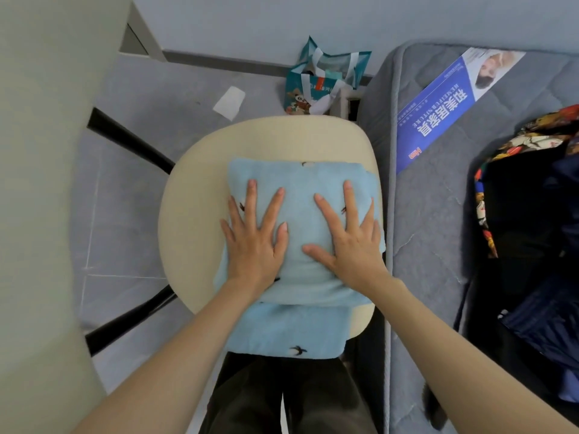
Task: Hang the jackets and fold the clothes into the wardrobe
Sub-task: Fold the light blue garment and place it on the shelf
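A folded light blue garment (299, 180) with small black bird prints lies on a cream chair seat (194, 202). One part of it hangs over the seat's near edge. My left hand (253, 236) presses flat on the left half of the fold, fingers spread and straight. My right hand (351, 236) presses flat on the right half in the same way. A pile of dark clothes (529, 233) with a colourful patterned piece lies on the grey mattress (438, 233) to the right.
A teal paper bag (322, 79) stands on the floor beyond the chair, against the wall. A white paper scrap (229, 102) lies on the grey tiles. A blue label (445, 111) crosses the mattress. A pale panel (40, 183) fills the left side.
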The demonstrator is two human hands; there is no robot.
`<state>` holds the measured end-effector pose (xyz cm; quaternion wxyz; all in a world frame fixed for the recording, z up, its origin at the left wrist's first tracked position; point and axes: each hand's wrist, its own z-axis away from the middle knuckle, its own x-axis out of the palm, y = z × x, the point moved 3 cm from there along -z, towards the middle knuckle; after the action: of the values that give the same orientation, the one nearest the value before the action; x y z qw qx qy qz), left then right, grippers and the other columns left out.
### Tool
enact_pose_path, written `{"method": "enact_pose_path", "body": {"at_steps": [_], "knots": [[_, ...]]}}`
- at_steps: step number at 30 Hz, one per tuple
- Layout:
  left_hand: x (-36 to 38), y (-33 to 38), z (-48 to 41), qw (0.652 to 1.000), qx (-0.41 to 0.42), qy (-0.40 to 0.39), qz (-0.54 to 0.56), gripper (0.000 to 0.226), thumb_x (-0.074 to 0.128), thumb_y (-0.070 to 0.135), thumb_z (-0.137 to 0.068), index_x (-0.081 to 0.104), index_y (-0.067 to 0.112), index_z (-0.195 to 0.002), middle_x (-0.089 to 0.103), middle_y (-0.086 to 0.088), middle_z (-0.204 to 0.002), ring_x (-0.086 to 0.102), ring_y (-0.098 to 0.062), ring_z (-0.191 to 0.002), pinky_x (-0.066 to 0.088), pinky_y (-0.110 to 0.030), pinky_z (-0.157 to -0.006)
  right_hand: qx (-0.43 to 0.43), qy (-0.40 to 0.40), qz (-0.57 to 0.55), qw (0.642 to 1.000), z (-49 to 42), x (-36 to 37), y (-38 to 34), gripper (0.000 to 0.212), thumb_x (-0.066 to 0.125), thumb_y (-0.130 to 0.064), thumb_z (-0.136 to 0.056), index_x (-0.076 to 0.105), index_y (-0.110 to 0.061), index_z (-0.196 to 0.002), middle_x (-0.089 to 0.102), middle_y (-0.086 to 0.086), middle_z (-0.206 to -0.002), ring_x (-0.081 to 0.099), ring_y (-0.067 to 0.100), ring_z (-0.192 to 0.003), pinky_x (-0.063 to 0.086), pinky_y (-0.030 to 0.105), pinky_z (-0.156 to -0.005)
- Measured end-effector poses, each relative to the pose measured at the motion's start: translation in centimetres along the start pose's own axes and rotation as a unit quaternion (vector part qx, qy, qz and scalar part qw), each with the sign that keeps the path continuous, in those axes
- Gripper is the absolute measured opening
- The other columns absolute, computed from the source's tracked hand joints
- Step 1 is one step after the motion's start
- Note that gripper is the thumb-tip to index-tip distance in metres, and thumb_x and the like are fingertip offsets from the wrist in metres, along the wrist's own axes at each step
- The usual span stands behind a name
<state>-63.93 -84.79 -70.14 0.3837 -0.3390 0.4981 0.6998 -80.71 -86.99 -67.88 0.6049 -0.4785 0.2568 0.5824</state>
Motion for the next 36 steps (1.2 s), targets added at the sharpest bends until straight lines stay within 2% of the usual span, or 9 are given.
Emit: {"method": "enact_pose_path", "body": {"at_steps": [2, 5, 7, 11, 15, 19, 26, 30, 36], "knots": [[-2.1, 0.9, -0.2, 1.0, -0.003, 0.02, 0.007, 0.048, 0.044, 0.032, -0.098, 0.038, 0.026, -0.145, 0.022, -0.018, -0.152, 0.021, -0.046, -0.137, 0.021, -0.067, -0.108, 0.013, -0.005, 0.013, 1.0, -0.2, -2.5, -0.3, 0.092, 0.059, -0.073, -0.07, 0.014, -0.05, -0.147, 0.001, -0.004, -0.159, 0.004, 0.036, -0.142, 0.003, 0.066, -0.11], [-6.0, 2.2, -2.8, 0.997, 0.065, 0.041, 0.023, 0.027, 0.066, 0.013, -0.085, 0.062, 0.009, -0.112, 0.041, -0.02, -0.133, 0.039, -0.041, -0.122, 0.03, -0.053, -0.105, 0.009, 0.08, 0.006, 0.997, -2.0, -7.3, -1.1, 0.072, 0.08, -0.033, -0.066, 0.047, -0.037, -0.13, 0.04, -0.001, -0.129, 0.028, 0.026, -0.126, 0.002, 0.065, -0.112], [-8.0, 2.8, -5.6, 0.995, 0.097, -0.025, -0.012, 0.038, 0.076, 0.014, -0.074, 0.059, 0.012, -0.109, 0.037, -0.012, -0.139, 0.036, -0.034, -0.127, 0.025, -0.049, -0.109, -0.01, 0.067, 0.011, 0.998, -4.2, -9.6, -1.4, 0.08, 0.081, -0.021, -0.064, 0.044, -0.034, -0.135, 0.04, 0.0, -0.131, 0.027, 0.024, -0.128, 0.006, 0.059, -0.115], [-8.2, 2.9, -9.8, 0.959, 0.038, -0.252, -0.126, 0.098, 0.082, 0.033, -0.068, 0.024, 0.023, -0.147, 0.027, -0.005, -0.151, 0.022, -0.027, -0.14, 0.011, -0.056, -0.115, 0.006, -0.103, 0.039, 0.994, -7.7, -9.4, -1.0, 0.108, 0.085, -0.028, -0.062, 0.022, -0.027, -0.149, 0.036, 0.007, -0.142, 0.029, 0.027, -0.135, 0.01, 0.049, -0.117], [-6.3, 3.2, -10.6, 0.927, 0.024, -0.31, -0.212, 0.087, 0.083, 0.039, -0.065, 0.037, 0.015, -0.135, 0.042, -0.006, -0.139, 0.032, -0.028, -0.134, 0.013, -0.058, -0.113, 0.022, -0.12, 0.1, 0.987, -8.1, -6.5, -0.9, 0.084, 0.082, -0.035, -0.066, 0.04, -0.012, -0.134, 0.043, 0.011, -0.132, 0.038, 0.031, -0.126, 0.017, 0.045, -0.116], [-6.5, 3.8, -10.2, 0.933, 0.064, -0.248, -0.253, 0.064, 0.082, 0.04, -0.064, 0.052, 0.015, -0.115, 0.058, -0.008, -0.118, 0.052, -0.026, -0.113, 0.036, -0.032, -0.09, 0.0, -0.077, 0.139, 0.987, -7.5, -6.3, -1.1, 0.06, 0.077, -0.032, -0.069, 0.049, -0.011, -0.118, 0.054, 0.008, -0.119, 0.047, 0.029, -0.115, 0.029, 0.04, -0.104], [-11.5, 6.3, -10.5, 0.954, 0.127, -0.059, -0.265, 0.043, 0.069, 0.035, -0.076, 0.048, 0.015, -0.107, 0.058, -0.007, -0.112, 0.049, -0.029, -0.108, 0.025, -0.036, -0.075, -0.04, 0.085, 0.14, 0.986, -7.6, -12.3, -1.9, 0.051, 0.069, -0.023, -0.071, 0.047, -0.013, -0.116, 0.056, 0.007, -0.114, 0.046, 0.032, -0.107, 0.032, 0.04, -0.087], [-14.6, 8.7, -12.3, 0.954, 0.147, 0.087, -0.248, 0.035, 0.065, 0.011, -0.075, 0.048, 0.012, -0.105, 0.058, -0.008, -0.106, 0.048, -0.029, -0.099, 0.02, -0.034, -0.073, -0.053, 0.225, 0.148, 0.962, -8.8, -16.7, -2.1, 0.045, 0.059, -0.01, -0.072, 0.049, -0.01, -0.116, 0.055, 0.011, -0.106, 0.046, 0.034, -0.098, 0.028, 0.038, -0.077], [-14.3, 7.8, -8.6, 0.926, 0.201, 0.225, -0.226, 0.037, 0.063, -0.001, -0.065, 0.057, 0.007, -0.1, 0.059, -0.009, -0.093, 0.052, -0.031, -0.082, 0.033, -0.037, -0.071, -0.082, 0.324, 0.163, 0.928, -5.3, -16.5, -2.6, 0.042, 0.056, 0.002, -0.062, 0.058, -0.005, -0.103, 0.055, 0.012, -0.089, 0.049, 0.032, -0.081, 0.031, 0.04, -0.08]]}}
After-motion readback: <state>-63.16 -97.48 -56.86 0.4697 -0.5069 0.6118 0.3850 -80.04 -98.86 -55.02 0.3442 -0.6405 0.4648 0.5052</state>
